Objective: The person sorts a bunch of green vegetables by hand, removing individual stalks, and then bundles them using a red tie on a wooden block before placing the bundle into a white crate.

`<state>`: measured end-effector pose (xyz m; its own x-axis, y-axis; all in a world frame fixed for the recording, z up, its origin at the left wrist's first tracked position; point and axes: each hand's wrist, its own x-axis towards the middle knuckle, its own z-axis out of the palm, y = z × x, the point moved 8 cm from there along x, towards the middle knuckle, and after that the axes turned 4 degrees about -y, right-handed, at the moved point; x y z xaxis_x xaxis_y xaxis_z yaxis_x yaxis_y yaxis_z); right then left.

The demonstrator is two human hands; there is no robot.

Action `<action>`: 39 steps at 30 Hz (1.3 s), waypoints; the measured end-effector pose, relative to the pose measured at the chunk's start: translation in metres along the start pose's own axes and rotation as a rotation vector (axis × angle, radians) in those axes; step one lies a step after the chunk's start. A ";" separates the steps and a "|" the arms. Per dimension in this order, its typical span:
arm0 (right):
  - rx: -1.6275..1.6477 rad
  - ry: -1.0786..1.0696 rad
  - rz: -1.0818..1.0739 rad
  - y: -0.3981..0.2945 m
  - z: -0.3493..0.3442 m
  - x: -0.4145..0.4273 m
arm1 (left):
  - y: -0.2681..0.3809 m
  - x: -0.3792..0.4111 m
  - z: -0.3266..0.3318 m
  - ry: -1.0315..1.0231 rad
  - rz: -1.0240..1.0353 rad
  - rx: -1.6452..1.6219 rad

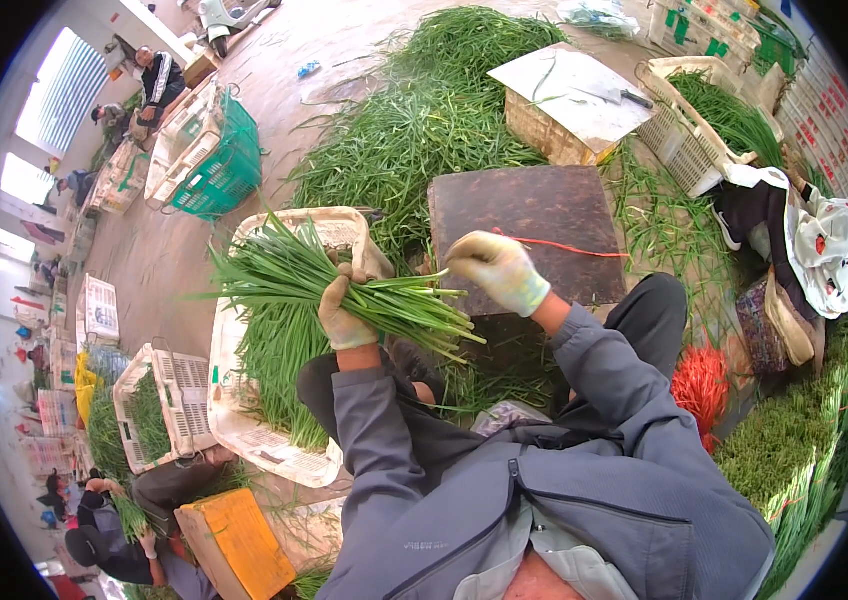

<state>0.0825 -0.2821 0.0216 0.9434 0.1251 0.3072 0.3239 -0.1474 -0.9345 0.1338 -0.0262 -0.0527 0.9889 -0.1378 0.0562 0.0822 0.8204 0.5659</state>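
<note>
My left hand [347,309], in a pale work glove, is closed around a bunch of green garlic chives [296,262]. The leaves fan out to the left and the pale stem ends point right. At those stem ends, my gloved right hand [500,271] has its fingertips pinched on the tip of a single stalk. Beneath the bunch stands a cream plastic crate [353,225] holding more chives [281,375]. A red tie strip [566,244] lies across a dark board [525,202], just beyond my right hand.
A large heap of chives [424,135] covers the floor ahead. Behind the board, a knife [623,96] rests on a white-topped box [566,82]. Red ties [698,382] hang by my right knee, near tied bundles [791,442]. A co-worker [124,532] sits at lower left; another [806,217] is at right.
</note>
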 end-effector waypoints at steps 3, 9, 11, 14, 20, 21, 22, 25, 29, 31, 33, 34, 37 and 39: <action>0.435 0.230 0.279 0.032 -0.036 -0.014 | -0.003 -0.002 0.014 -0.031 -0.061 -0.061; 0.028 -0.264 0.385 0.015 0.009 -0.036 | -0.003 0.001 0.013 -0.086 -0.014 -0.126; -0.021 -0.198 0.233 0.013 0.024 -0.033 | 0.003 0.004 -0.003 -0.015 0.069 -0.100; -0.152 -0.171 0.103 0.022 0.027 -0.031 | -0.005 0.002 -0.002 -0.034 0.011 -0.085; -0.153 -0.176 0.228 0.033 0.018 -0.043 | -0.005 -0.001 0.006 -0.055 -0.015 -0.100; -0.023 -0.176 0.373 0.031 0.015 -0.045 | -0.003 0.000 0.004 -0.053 -0.009 -0.101; -0.032 -0.152 0.379 0.031 0.010 -0.045 | 0.000 0.001 -0.002 -0.006 0.024 -0.120; -0.080 -0.134 0.238 0.026 0.009 -0.042 | 0.001 0.002 -0.001 0.014 0.038 -0.133; -0.306 -0.239 -0.109 0.008 0.026 -0.034 | -0.001 0.002 0.002 -0.017 0.000 -0.097; -0.251 -0.265 -0.101 0.007 0.028 -0.034 | 0.002 0.001 -0.001 0.054 0.046 -0.090; -0.197 -0.289 -0.087 0.008 0.029 -0.034 | -0.003 -0.002 0.008 -0.013 -0.032 -0.103; -0.225 -0.310 -0.106 0.008 0.029 -0.035 | -0.005 -0.002 0.012 -0.026 -0.032 -0.096; -0.290 -0.331 -0.145 0.003 0.034 -0.036 | -0.002 0.001 -0.003 0.051 0.014 -0.064; -0.329 -0.330 -0.162 0.002 0.036 -0.037 | -0.002 0.001 -0.004 0.036 -0.011 -0.060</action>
<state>0.0453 -0.2516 0.0023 0.8235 0.4678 0.3209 0.5197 -0.3957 -0.7572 0.1350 -0.0261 -0.0574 0.9916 -0.1279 0.0201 0.0993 0.8508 0.5161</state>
